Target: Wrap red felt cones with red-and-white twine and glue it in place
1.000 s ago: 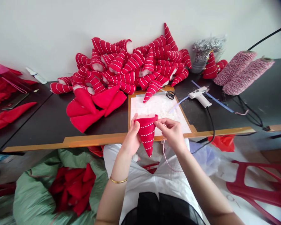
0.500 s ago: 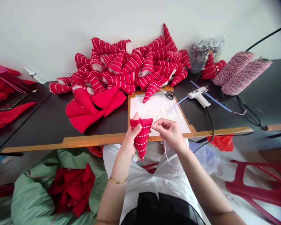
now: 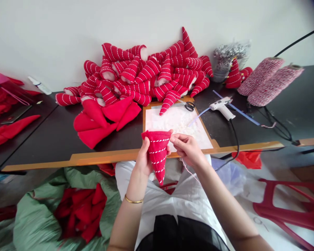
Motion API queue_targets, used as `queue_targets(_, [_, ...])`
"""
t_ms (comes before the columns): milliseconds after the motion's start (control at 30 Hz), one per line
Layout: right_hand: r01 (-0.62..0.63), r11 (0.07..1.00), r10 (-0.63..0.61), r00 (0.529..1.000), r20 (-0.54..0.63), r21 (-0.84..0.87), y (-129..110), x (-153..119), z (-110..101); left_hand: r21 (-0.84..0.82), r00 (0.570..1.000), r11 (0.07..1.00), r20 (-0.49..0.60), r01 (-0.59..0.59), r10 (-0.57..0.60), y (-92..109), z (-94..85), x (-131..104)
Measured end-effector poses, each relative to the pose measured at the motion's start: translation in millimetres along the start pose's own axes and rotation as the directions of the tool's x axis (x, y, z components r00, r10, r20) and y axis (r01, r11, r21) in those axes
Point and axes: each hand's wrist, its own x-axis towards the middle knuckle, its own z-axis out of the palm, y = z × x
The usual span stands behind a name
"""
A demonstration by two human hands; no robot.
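My left hand [image 3: 144,157] is closed around a red felt cone [image 3: 158,150], tip down, wrapped with a red-and-white twisted cord. The cone's wide end faces up and away from me, above the table's front edge. At its upper right corner, my right hand [image 3: 186,146] pinches the cord, thumb and forefinger together. A loose length of cord [image 3: 189,170] hangs below my right hand toward my lap. Beyond the cone lies a white sheet [image 3: 162,118] in a tan frame, with bits of dried glue on it. Scissors [image 3: 189,106] with black handles rest at its far edge.
A heap of stuffed striped cones [image 3: 136,73] lies against the wall, flat red cones [image 3: 102,122] before it. To the right are a white glue gun [image 3: 223,106] with its cable and two cord spools [image 3: 274,82]. A green sack [image 3: 31,216] stands lower left, a red stool [image 3: 290,205] lower right.
The cone has turned in my left hand, so another side with cord rows faces me. My left thumb has shifted to its left edge. The right hand stays at the upper right corner.
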Motion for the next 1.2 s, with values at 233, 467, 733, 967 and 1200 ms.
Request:
queue_targets(233, [0.000,1.000,0.000,1.000,0.007,-0.015,-0.6,0.0,3.9,0.004,0.997,0.998,0.039,0.064,-0.064,-0.3,-2.6,-1.6])
queue_targets(467, [0.246,0.941,-0.294,0.934,-0.201,-0.234,-4.0,-7.0,9.1,0.296,0.991,0.952,-0.081,-0.077,0.106,-10.4,-3.6,2.1])
queue_targets(733, [0.229,0.940,-0.262,0.959,-0.107,-0.253,-4.9,-4.7,3.6,0.366,0.963,0.929,-0.230,-0.049,0.142,-11.2,-3.3,1.6])
queue_targets(967, [0.185,0.956,-0.214,0.971,-0.108,-0.227,-0.8,-2.5,-2.4,0.194,0.968,0.981,-0.252,0.025,0.025,-8.4,-6.9,-4.3])
queue_targets(1200, [0.209,0.959,-0.220,0.975,-0.040,-0.193,1.0,-1.7,-3.4,0.035,0.976,0.985,-0.150,0.167,-0.160,-5.4,-10.6,-8.0])
